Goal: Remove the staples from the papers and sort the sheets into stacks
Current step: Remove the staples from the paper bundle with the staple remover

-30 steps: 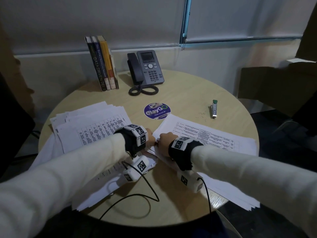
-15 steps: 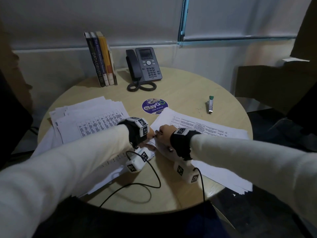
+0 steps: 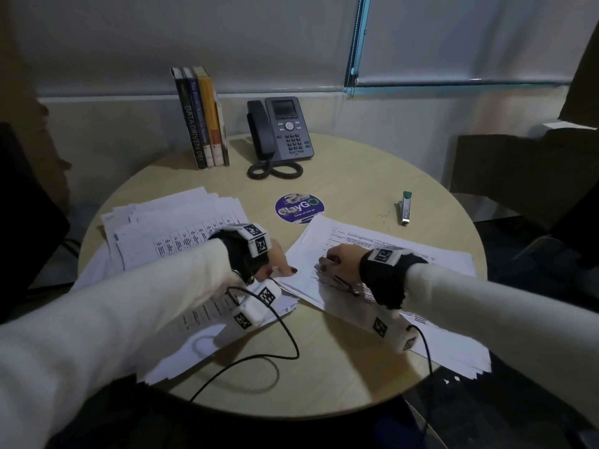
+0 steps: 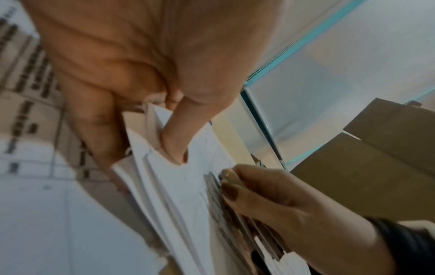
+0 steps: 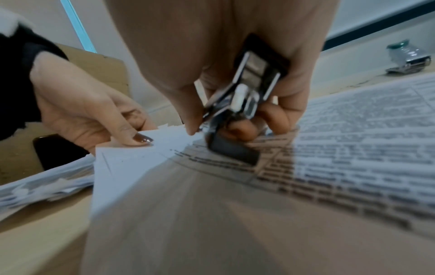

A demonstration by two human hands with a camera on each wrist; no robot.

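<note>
Round wooden table [image 3: 340,183]: white printed papers [image 3: 372,251], corner pinched, slightly lifted.

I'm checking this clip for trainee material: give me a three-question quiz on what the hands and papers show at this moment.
1. True or false: the left hand pinches a corner of the stapled papers.
2. What does the right hand grip? A) pen B) stapler C) phone handset
3. What lies partly under the far corner of those papers?

Key:
1. True; thumb and fingers pinch the corner.
2. B; its metal tip points at that corner.
3. The round purple sticker.
</note>
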